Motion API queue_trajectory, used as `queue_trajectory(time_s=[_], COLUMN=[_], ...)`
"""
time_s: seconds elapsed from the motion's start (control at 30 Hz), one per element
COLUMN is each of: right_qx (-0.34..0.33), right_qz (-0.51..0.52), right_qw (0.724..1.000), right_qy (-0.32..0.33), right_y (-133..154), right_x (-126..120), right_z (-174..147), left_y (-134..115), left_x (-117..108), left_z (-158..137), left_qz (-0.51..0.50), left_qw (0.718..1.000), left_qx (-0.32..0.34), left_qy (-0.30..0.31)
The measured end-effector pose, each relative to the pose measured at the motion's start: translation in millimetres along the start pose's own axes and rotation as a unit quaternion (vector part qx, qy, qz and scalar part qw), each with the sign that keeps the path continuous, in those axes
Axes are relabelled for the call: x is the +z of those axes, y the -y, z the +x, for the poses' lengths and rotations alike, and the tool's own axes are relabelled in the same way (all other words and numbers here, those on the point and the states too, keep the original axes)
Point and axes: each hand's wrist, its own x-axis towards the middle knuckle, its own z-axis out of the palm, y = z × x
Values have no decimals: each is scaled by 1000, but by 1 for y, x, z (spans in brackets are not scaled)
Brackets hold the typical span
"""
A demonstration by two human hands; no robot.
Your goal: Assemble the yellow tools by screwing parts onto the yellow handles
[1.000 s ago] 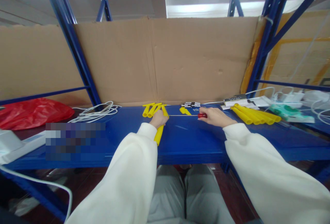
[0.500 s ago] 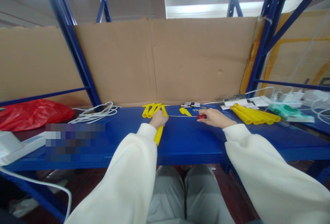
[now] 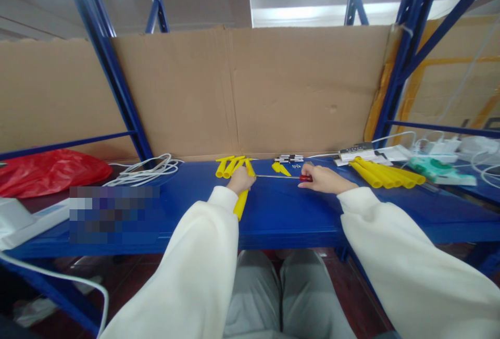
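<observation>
My left hand (image 3: 241,179) is closed round a yellow tube (image 3: 241,204), whose lower end points toward the shelf's front edge. My right hand (image 3: 322,178) pinches the red handle of a screwdriver (image 3: 306,178) between thumb and fingers. Its thin metal shaft runs level to the left, and the tip meets the yellow piece at my left hand. Fingers hide the exact contact. Just beyond the left hand lie several yellow tubes with crosspieces (image 3: 221,166). Behind the shaft sit small yellow parts (image 3: 282,169) and tiny screw-like bits (image 3: 296,166).
More yellow tubes (image 3: 385,173) lie together on the right of the blue shelf (image 3: 289,214). Black-and-white pieces (image 3: 289,158) rest by the cardboard wall (image 3: 304,89). Coiled white cable (image 3: 150,170) and a red bag (image 3: 54,172) are on the left. Blue posts flank the space.
My right fingers have shifted slightly on the red handle, with the thumb now a little lower. The left hand and the tube hold almost the same place.
</observation>
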Motion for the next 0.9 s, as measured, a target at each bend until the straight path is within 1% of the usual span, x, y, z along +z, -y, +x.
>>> queue_trajectory(time_s=[0.13,0.33,0.5,0.7,0.8,0.9], right_qx=[-13,-16,-15,-22,-19,-16], right_qz=[-1,14,11,16,7,-24], right_qw=[1000,1000,1000,1000,1000,999], right_qy=[-14,-3,-5,-6,0,-17], right_y=[-1,-2,-4,-5,-3,-2], right_x=[0,-2,0,1,0,-2], right_z=[0,-1,0,1,0,-1], left_y=[1,0,-1,-3,-4,-3], left_x=[1,1,0,-1,0,1], left_z=[3,0,-5,-7,-7,-5], left_qz=[-16,-40,-107,-186,-205,-203], left_qw=[1000,999,993,980,975,976], left_qx=[-7,-10,-15,-42,-53,-47], left_qy=[1,14,38,59,63,57])
